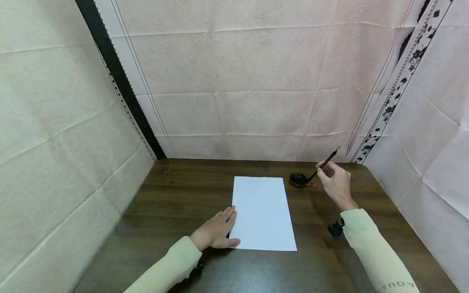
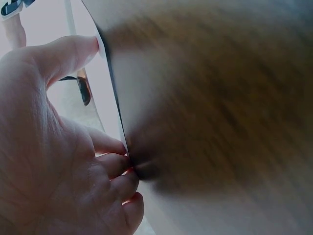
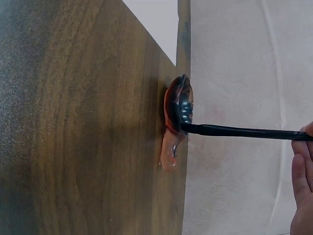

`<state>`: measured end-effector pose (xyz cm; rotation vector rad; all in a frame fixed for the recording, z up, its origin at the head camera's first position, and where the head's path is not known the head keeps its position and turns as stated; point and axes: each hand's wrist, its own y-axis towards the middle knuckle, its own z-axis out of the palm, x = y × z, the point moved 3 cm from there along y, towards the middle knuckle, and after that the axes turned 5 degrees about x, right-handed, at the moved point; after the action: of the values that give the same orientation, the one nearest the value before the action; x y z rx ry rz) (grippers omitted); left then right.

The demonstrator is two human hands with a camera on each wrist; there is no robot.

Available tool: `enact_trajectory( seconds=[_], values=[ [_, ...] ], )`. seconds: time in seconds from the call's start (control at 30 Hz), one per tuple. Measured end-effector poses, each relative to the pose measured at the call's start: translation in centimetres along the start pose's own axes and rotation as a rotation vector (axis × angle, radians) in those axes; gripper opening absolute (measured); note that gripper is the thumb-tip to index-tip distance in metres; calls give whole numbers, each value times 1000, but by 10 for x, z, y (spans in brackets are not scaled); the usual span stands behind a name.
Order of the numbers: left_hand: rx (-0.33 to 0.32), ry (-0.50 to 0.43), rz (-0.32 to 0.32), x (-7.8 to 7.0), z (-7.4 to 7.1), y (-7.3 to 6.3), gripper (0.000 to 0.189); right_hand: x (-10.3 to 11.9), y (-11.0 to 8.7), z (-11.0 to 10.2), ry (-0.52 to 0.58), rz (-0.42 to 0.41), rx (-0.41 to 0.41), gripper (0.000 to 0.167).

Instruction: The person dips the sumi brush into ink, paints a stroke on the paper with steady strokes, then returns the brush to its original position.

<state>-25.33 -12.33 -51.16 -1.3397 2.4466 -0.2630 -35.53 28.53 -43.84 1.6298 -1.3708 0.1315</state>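
My right hand (image 1: 338, 184) pinches a dark writing brush (image 3: 244, 132) with a small loop at its top end. The brush slants, and its tip touches the rim of a small ink dish (image 1: 298, 179). In the right wrist view the dish is black inside, wet-looking, with a reddish-brown outside and handle. A blank white sheet of paper (image 1: 262, 213) lies left of the dish. Across the sheet's left edge my left hand (image 1: 217, 230) rests with fingers extended, thumb on the lower corner. The left wrist view shows its palm side and the paper's edge.
The brown wooden table (image 1: 165, 211) has its far edge against a pale patterned cloth (image 1: 238, 81). More cloth hangs at the left and right sides. A black device (image 1: 336, 227) is worn on the right wrist.
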Motion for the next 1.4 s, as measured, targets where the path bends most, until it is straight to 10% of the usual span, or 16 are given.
enact_trajectory(
  seconds=[0.73,1.4],
  values=[
    [3,2,15,-1,-2,1,97,30,26,-26,-11,-61,-12,15],
    [-1,-21,8,0,-1,0,97,97,26,-26,387,50,-25,18]
  ],
)
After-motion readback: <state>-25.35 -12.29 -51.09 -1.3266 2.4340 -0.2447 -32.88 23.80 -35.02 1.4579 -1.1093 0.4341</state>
